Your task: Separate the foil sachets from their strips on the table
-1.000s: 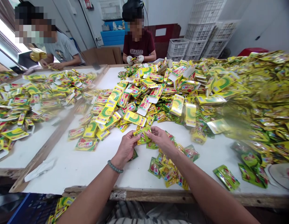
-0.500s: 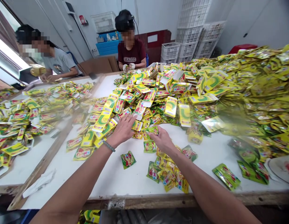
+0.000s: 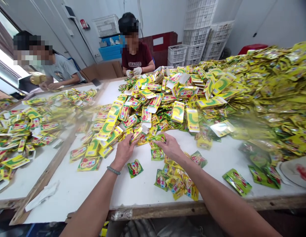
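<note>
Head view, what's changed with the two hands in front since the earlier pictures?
The left hand let go of the green packet that both hands held, reached forward to the heap of boxes, and now holds a yellow box. The right hand kept the green packet. The loose packet on the table stayed put.

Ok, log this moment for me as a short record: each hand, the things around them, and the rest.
Left hand: grips a small yellow box, white flap open
Right hand: pinches a green packet
Things: lone packet between the forearms; packet cluster beside the right forearm; heaped boxes ahead
Rest: white crates stacked behind; co-worker in maroon across the table
</note>
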Demonstrator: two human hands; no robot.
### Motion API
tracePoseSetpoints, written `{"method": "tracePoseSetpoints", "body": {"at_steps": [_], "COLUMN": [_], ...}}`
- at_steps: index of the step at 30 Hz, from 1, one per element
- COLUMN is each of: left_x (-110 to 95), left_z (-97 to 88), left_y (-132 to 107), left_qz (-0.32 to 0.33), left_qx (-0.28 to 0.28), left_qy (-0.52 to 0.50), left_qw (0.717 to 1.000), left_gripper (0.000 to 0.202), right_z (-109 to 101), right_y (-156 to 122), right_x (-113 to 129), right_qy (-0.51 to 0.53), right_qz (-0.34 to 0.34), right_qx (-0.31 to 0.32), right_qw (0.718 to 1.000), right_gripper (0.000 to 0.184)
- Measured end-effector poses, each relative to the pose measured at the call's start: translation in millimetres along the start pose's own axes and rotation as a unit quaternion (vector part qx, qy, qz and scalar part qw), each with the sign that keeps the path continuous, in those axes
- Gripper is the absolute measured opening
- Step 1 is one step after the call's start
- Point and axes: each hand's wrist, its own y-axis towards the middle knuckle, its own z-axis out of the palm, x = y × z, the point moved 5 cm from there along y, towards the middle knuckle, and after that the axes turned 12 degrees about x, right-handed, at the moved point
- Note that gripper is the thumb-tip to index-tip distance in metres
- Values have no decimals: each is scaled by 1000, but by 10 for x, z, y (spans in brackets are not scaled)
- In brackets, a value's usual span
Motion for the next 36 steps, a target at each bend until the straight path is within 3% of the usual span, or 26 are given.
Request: {"method": "tracePoseSetpoints", "body": {"at_steps": [3, 5, 8, 11, 16, 21, 24, 29, 32, 36], "left_x": [24, -80, -250, -269, -271, -371, -393, -369, -367, -380], "left_z": [23, 30, 62, 102, 163, 248, 280, 312, 319, 366], "left_y": [-50, -56, -88, -126, -156, -168, -174, -197, -199, -213], "left_qz": [-22, 12, 48, 15, -9, -51, -77, -126, -122, -138], "left_qx": [0, 46, 118, 124, 151, 211, 212, 194, 184, 184], "left_qy": [-46, -126, -272, -372, -408, -482, -526, -607, -616, -624], "left_qw": [999, 991, 954, 920, 900, 849, 820, 760, 756, 747], "left_gripper": [38, 37, 34, 35, 35, 37, 41, 54, 53, 50], "right_z": [-63, -150, -256, -252, -168, -118, -119, -151, -148, -51], "right_y": [-9, -10, 2, 54, 105, 83, 70, 39, 3, -4], "right_x": [36, 69, 93, 42, -79, -44, -35, 39, 97, 68], "right_qy": [47, 78, 89, 67, 29, 5, 12, -45, -116, -131], "right_qz": [-28, -49, -63, -50, -35, -47, -55, -83, -84, -52], "right_qx": [-27, -63, -98, -52, 53, 32, -10, -47, -94, -74], "right_qw": [998, 994, 989, 995, 998, 998, 998, 994, 985, 987], "right_gripper": [31, 32, 33, 34, 29, 28, 36, 28, 23, 5]}}
